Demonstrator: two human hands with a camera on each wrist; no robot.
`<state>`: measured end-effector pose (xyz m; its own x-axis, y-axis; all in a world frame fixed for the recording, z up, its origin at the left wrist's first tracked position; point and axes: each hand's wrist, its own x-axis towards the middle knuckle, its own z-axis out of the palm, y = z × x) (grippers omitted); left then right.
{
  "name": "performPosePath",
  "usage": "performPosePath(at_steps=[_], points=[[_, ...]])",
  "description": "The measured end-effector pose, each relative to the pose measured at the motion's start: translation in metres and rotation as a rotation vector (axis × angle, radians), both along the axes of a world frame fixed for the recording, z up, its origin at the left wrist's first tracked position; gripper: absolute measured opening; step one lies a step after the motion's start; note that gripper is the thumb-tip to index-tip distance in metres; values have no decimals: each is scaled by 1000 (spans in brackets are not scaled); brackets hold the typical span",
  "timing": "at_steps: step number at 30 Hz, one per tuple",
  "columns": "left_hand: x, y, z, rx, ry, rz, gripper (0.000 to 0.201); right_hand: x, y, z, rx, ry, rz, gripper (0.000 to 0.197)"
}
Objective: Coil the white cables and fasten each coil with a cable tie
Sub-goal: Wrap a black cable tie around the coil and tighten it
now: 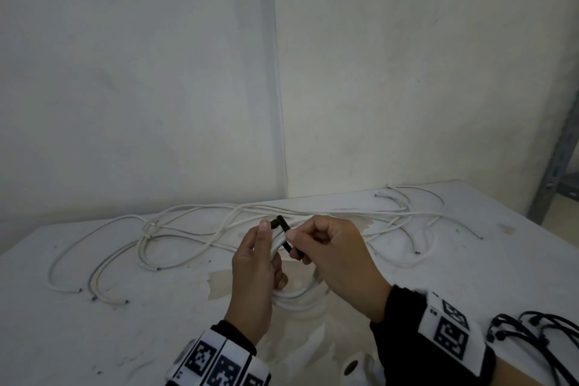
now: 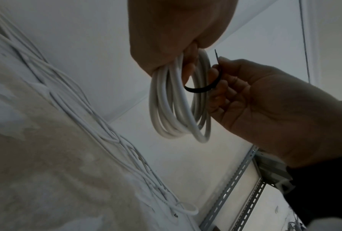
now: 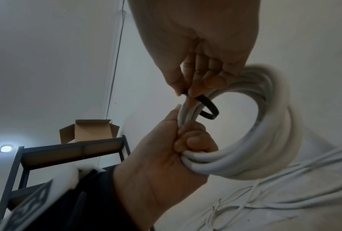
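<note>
My left hand (image 1: 255,260) grips a coil of white cable (image 1: 297,296) just above the white table (image 1: 156,338); in the left wrist view the coil (image 2: 176,106) hangs from that hand's (image 2: 176,39) curled fingers. A black cable tie (image 1: 283,236) loops round the coil's upper strands. My right hand (image 1: 329,247) pinches the tie's end between thumb and fingertips. The right wrist view shows that pinch (image 3: 186,84) on the tie (image 3: 207,109), with the left hand (image 3: 166,148) clenched on the coil (image 3: 269,140) below it.
Several loose white cables (image 1: 219,229) sprawl across the far half of the table, up against the wall. A bunch of black cable ties (image 1: 532,332) lies at the near right. A metal rack (image 1: 557,172) stands to the right; an open cardboard box (image 3: 87,131) sits on a shelf.
</note>
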<state>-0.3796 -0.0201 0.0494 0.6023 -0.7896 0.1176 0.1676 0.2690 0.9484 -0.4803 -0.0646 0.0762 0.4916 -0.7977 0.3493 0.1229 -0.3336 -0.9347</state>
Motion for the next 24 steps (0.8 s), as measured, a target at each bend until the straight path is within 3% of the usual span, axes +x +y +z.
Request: performPosePath(at_steps=[6,24], points=[[-4,1,3,12,48,39,33,-2,2,5,6,122,-27,20],[-6,5,3,-18,-4,25,26,2,2,10,136,192,-66,22]])
